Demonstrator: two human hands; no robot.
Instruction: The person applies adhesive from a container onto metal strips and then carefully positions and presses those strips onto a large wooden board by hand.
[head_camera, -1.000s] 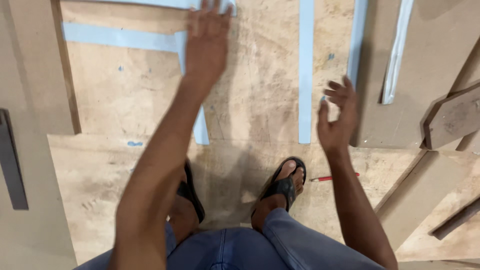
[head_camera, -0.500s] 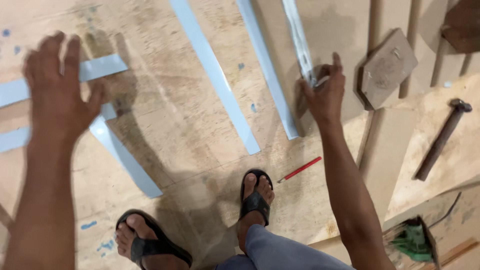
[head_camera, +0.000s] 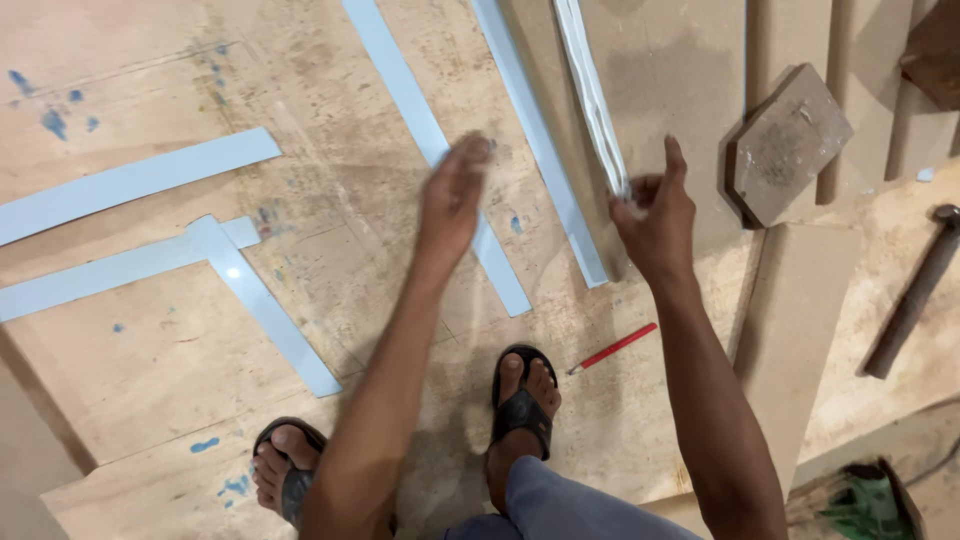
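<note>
The right hand (head_camera: 658, 222) is seen at the lower end of a pale whitish strip (head_camera: 590, 95), which lies on a brown board (head_camera: 680, 70) and runs up toward the top edge. The end of the strip is pinched between thumb and bent fingers, while the index finger is stretched upward; the grip is narrow and closed on the strip.

The left hand (head_camera: 452, 205) is held flat, fingers together and extended, over a long light-blue strip (head_camera: 435, 150) lying slantwise on the plywood floor (head_camera: 150, 360). Nothing is held in it; its grip is open, and whether the palm touches the strip cannot be told because of blur.

A second light-blue strip (head_camera: 545, 140) lies between the two hands, just beside the edge of the brown board. Further blue strips, one L-shaped (head_camera: 240, 290), are laid to the left. A red pencil (head_camera: 612, 348) rests near a sandalled foot (head_camera: 522, 400). A small angular wood block (head_camera: 790, 145) and a hammer (head_camera: 915, 290) are found to the right.
</note>
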